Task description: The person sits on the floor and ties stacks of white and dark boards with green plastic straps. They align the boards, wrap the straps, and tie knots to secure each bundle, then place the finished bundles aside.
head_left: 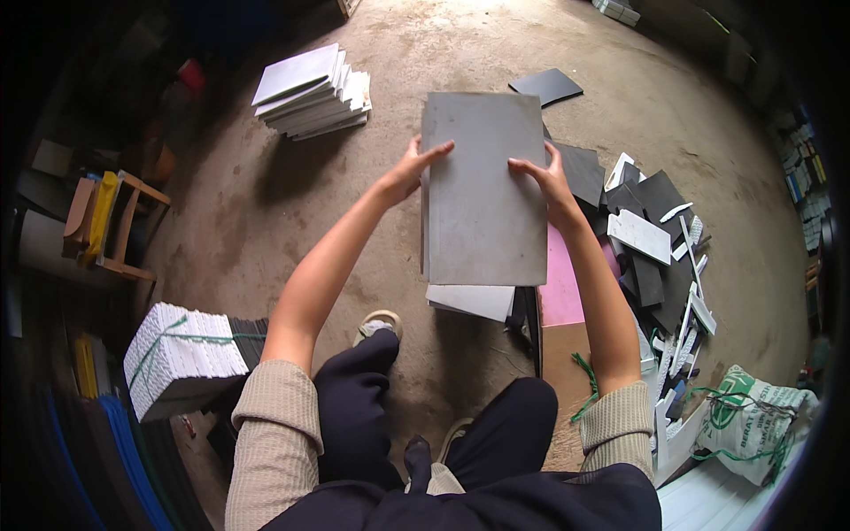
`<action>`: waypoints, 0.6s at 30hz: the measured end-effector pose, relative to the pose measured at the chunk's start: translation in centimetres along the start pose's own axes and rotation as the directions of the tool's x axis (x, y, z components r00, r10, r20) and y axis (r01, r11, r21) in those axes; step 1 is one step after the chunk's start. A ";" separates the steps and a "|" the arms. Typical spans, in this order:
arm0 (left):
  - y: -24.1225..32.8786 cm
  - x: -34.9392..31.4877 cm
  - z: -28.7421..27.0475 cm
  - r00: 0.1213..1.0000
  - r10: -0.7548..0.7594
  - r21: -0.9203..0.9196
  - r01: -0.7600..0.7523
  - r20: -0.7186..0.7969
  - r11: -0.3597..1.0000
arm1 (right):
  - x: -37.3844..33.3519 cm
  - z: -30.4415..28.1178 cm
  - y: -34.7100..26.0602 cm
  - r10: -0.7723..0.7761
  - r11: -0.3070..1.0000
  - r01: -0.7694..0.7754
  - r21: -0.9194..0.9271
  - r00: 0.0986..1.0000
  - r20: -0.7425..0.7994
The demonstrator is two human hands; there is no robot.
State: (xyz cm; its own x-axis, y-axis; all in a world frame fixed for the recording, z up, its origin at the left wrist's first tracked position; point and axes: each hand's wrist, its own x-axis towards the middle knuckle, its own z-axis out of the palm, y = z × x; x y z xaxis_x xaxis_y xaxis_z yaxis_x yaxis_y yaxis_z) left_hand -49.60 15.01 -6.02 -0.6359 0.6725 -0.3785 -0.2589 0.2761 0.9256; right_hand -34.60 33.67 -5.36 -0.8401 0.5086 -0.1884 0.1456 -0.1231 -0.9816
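Observation:
Between my two hands is a small stack of grey rectangular sheets (487,203), held up in front of me; a second edge shows along its left side. My left hand (414,168) grips the left edge, thumb on the top face. On the opposite edge my right hand (551,184) does the same, its thumb also lying on top. The fingers of both hands are mostly hidden at the edges. Just below the stack, a white sheet (474,301) sticks out, and a pink sheet (560,279) lies under my right forearm.
A pile of white sheets (310,93) stands on the floor (221,203) at the far left. Near left is a white-and-dark bundle tied with green cord (186,354). Black and white scraps (651,230) lie heaped at right, beside a white sack (748,425). A wooden frame (133,226) stands left.

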 end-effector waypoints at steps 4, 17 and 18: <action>-8.9 -1.7 6.1 0.991 0.037 0.276 -0.072 0.131 0.959 | 0.1 -4.7 13.3 0.113 0.963 -0.162 -0.215 0.968 -0.223; -10.7 -4.6 5.0 0.990 -0.129 0.220 0.113 0.061 0.969 | -5.5 -1.2 11.2 0.185 0.952 -0.224 -0.208 0.964 -0.191; -10.7 -4.6 4.7 0.992 -0.109 0.233 0.091 0.068 0.968 | -6.0 -0.8 11.2 0.212 0.955 -0.246 -0.164 0.956 -0.201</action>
State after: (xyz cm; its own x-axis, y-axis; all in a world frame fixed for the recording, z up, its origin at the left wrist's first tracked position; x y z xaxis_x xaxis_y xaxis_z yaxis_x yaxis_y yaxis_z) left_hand -40.48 12.14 -14.19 -0.5532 0.6834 -0.4764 -0.1388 0.4883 0.8616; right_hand -27.54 29.93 -15.23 -0.6677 0.6317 -0.3938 0.4315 -0.1027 -0.8963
